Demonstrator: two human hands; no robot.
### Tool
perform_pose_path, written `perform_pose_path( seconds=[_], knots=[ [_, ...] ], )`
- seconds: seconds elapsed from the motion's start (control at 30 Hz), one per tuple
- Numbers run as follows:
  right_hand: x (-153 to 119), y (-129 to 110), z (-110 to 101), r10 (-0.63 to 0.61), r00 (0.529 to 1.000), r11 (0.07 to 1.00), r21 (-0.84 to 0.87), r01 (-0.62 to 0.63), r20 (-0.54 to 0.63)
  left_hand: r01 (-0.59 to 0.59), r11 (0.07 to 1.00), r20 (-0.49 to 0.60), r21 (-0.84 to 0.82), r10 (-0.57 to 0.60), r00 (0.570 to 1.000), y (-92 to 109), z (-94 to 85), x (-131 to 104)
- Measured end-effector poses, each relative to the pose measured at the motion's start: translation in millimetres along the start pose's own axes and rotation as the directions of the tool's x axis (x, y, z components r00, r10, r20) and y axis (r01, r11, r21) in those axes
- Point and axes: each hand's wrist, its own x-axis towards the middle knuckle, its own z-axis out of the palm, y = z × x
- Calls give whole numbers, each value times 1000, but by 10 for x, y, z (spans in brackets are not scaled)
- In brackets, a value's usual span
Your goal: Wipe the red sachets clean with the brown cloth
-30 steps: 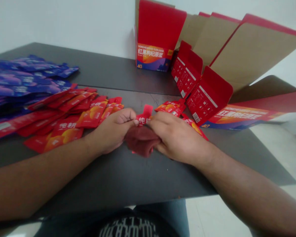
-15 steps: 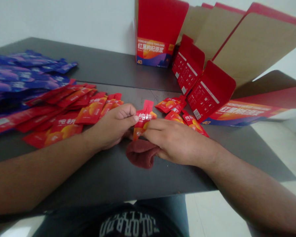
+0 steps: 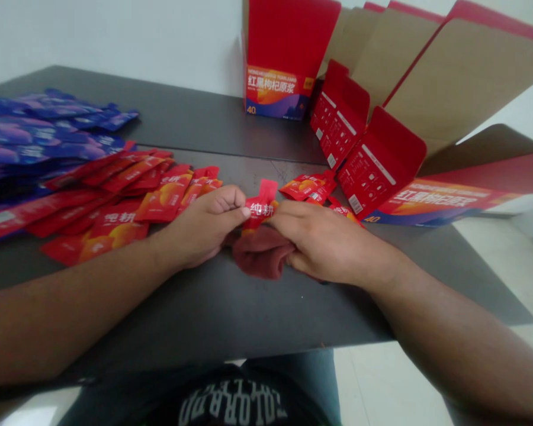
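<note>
Between my hands is a red sachet (image 3: 260, 210) with white characters, its narrow end pointing away from me. My left hand (image 3: 211, 222) pinches its left edge between thumb and fingers. A folded brown-red cloth (image 3: 264, 251) is gripped in my right hand (image 3: 326, 239) and lies over the sachet's lower part. Fingertips of my right hand are partly hidden by the cloth. Several red sachets (image 3: 164, 192) are piled to the left of my left hand. A few more red sachets (image 3: 308, 184) lie just beyond my right hand.
Blue sachets (image 3: 44, 136) are heaped at the far left of the dark table (image 3: 195, 313). One open red box (image 3: 278, 92) stands at the back. More open boxes (image 3: 444, 198) with raised flaps line the right side.
My right hand and the cloth have moved slightly away from me, up the sachet, so the cloth covers more of its lower part. My left hand has hardly moved.
</note>
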Motion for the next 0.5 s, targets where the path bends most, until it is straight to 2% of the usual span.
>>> perform_pose_path(
  seconds=[0.07,0.13,0.2,0.27,0.33,0.37,0.43,0.5],
  knots=[
    [11,60,2,153,977,985,-59,-163,-150,25,1000,-2,-6,-25,1000,10,13,-1],
    [27,101,29,228,946,966,-66,-248,-230,53,999,-8,0,-53,999,12,15,2],
    [34,91,56,167,972,985,-18,-172,-163,29,1000,-20,0,-29,999,5,5,8],
    [27,46,59,12,1000,997,78,-11,-7,-5,1000,-20,-13,4,1000,-8,-9,12],
    [11,12,32,-94,990,986,149,78,107,-13,1000,-10,-24,13,1000,-17,-19,14],
    [3,13,14,-86,990,987,144,69,113,-10,1000,-7,-28,10,1000,-17,-20,14],
    [-6,55,-14,40,999,997,67,-41,11,5,999,-3,-40,-5,1000,-11,-19,15],
    [-2,124,-14,176,971,984,-6,-179,-161,25,995,7,-101,-24,1000,1,-15,17]
  ],
)
